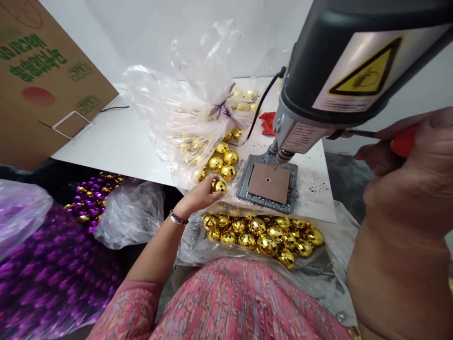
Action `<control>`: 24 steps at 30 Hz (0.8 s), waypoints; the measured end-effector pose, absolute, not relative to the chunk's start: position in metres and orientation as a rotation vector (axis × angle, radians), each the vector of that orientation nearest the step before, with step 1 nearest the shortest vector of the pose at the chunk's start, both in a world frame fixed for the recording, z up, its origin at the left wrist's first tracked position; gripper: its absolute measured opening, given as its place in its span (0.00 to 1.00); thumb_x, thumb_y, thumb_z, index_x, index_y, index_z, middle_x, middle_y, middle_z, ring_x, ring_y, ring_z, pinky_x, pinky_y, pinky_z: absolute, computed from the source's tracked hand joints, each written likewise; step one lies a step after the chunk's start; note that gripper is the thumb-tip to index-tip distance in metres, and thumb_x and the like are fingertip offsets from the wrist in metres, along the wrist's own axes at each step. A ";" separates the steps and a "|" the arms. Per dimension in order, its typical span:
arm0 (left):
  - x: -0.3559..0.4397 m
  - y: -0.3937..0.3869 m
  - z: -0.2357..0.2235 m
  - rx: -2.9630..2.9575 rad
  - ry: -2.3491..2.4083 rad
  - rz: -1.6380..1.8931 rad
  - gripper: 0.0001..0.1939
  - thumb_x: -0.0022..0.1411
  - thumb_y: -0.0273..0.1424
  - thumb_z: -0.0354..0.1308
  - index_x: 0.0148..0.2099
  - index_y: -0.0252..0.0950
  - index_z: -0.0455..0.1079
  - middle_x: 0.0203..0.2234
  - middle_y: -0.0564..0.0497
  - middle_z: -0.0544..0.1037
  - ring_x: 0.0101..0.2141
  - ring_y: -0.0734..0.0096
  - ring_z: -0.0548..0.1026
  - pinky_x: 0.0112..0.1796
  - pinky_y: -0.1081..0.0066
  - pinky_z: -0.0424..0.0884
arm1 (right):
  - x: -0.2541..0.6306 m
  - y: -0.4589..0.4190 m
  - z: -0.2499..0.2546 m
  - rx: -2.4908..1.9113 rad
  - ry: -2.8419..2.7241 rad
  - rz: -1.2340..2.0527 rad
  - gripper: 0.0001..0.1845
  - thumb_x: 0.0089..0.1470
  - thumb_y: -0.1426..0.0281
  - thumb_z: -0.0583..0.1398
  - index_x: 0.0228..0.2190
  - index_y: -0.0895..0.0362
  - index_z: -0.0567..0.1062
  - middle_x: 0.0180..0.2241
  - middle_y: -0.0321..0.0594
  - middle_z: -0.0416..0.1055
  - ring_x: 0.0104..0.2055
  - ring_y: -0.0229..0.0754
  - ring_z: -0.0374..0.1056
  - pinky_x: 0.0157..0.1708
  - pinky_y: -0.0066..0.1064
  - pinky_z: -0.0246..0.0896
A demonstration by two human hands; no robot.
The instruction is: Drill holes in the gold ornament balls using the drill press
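Between its thumb and fingers my left hand (202,194) grips a shiny gold disco-ball bauble (220,187), just left of the drill press base (244,184). My right hand (414,165) is wrapped around the red-knobbed lever (403,141) of the bench drill press (318,80). Under the drill's thin bit lies a square brown plate (271,182) with a small hole in it. Several gold baubles (222,158) sit in the mouth of a clear plastic bag (159,113) beyond my left hand. More gold baubles (256,226) fill an open plastic bag at the table's front edge.
A printed cardboard box (53,71) stands at the left. Below it are purple baubles (53,269) in plastic bags. A black cable (264,101) runs behind the drill, near a red piece (268,123). Dark shavings dot the white table (138,151) around the base.
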State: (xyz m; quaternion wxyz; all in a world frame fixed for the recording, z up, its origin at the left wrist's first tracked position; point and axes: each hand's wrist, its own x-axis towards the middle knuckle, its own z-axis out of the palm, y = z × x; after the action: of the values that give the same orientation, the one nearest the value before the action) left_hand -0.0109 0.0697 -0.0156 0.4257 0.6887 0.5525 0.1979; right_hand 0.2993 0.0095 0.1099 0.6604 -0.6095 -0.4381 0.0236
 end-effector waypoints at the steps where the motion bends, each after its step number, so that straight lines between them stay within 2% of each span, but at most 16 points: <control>1: -0.009 0.067 -0.016 1.700 1.388 0.501 0.26 0.54 0.31 0.70 0.56 0.39 0.75 0.30 0.54 0.77 0.31 0.64 0.73 0.44 0.60 0.73 | 0.300 0.008 0.111 -1.351 -0.973 0.038 0.20 0.63 0.53 0.54 0.28 0.54 0.63 0.28 0.36 0.70 0.22 0.31 0.60 0.24 0.31 0.56; 3: -0.005 0.063 -0.017 1.681 1.408 0.557 0.30 0.50 0.31 0.72 0.57 0.38 0.74 0.32 0.53 0.77 0.33 0.64 0.73 0.44 0.61 0.72 | 0.300 0.008 0.113 -1.311 -0.976 0.073 0.19 0.61 0.53 0.56 0.27 0.54 0.62 0.28 0.35 0.70 0.22 0.32 0.61 0.23 0.30 0.56; 6: -0.001 0.056 -0.013 1.536 1.381 0.719 0.31 0.48 0.32 0.73 0.55 0.39 0.74 0.38 0.50 0.78 0.38 0.64 0.74 0.43 0.64 0.72 | 0.297 0.009 0.116 -1.291 -1.000 0.111 0.18 0.61 0.53 0.56 0.30 0.55 0.65 0.27 0.33 0.70 0.22 0.30 0.63 0.23 0.27 0.54; 10: 0.003 0.037 -0.004 1.010 1.080 0.964 0.38 0.53 0.38 0.72 0.65 0.48 0.65 0.36 0.55 0.76 0.29 0.75 0.69 0.32 0.71 0.67 | 0.294 0.009 0.116 -1.260 -1.017 0.137 0.19 0.62 0.53 0.55 0.31 0.56 0.66 0.27 0.31 0.69 0.21 0.26 0.61 0.23 0.25 0.52; 13: 0.013 0.024 -0.002 0.806 0.866 0.922 0.44 0.54 0.45 0.75 0.69 0.53 0.63 0.38 0.53 0.79 0.30 0.74 0.74 0.33 0.70 0.70 | 0.297 0.009 0.115 -1.255 -1.028 0.126 0.19 0.61 0.53 0.56 0.30 0.56 0.67 0.26 0.31 0.69 0.22 0.27 0.61 0.24 0.26 0.53; 15: 0.022 0.020 -0.005 0.742 0.817 0.877 0.40 0.57 0.53 0.73 0.67 0.53 0.66 0.42 0.50 0.81 0.37 0.66 0.81 0.34 0.69 0.72 | 0.302 0.012 0.116 -1.271 -1.051 0.119 0.19 0.61 0.54 0.55 0.29 0.56 0.67 0.26 0.33 0.68 0.22 0.28 0.61 0.25 0.27 0.55; 17: 0.031 0.020 -0.012 0.691 0.803 0.852 0.35 0.60 0.56 0.71 0.64 0.52 0.68 0.45 0.48 0.82 0.41 0.62 0.84 0.34 0.69 0.73 | 0.306 0.017 0.122 -1.277 -1.067 0.110 0.19 0.62 0.55 0.55 0.28 0.56 0.67 0.25 0.34 0.66 0.23 0.29 0.60 0.25 0.27 0.56; 20: 0.037 0.021 -0.023 0.622 0.788 0.799 0.30 0.59 0.49 0.74 0.59 0.48 0.71 0.45 0.48 0.83 0.41 0.62 0.84 0.34 0.70 0.74 | 0.312 0.028 0.139 -1.293 -1.065 0.131 0.17 0.63 0.60 0.55 0.26 0.57 0.67 0.23 0.33 0.64 0.22 0.28 0.58 0.24 0.25 0.53; 24: 0.041 0.023 -0.029 0.594 0.786 0.750 0.25 0.57 0.43 0.76 0.52 0.40 0.75 0.42 0.46 0.84 0.42 0.61 0.85 0.34 0.71 0.76 | 0.316 0.047 0.167 -1.355 -0.977 0.294 0.13 0.64 0.67 0.53 0.28 0.57 0.66 0.18 0.28 0.62 0.15 0.28 0.53 0.17 0.24 0.49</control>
State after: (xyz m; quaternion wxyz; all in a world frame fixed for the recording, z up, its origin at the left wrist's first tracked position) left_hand 0.0411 0.0233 -0.0285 0.8143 0.2782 0.3684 0.3517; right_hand 0.3159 0.0470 0.1671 0.6614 -0.5992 -0.4319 0.1299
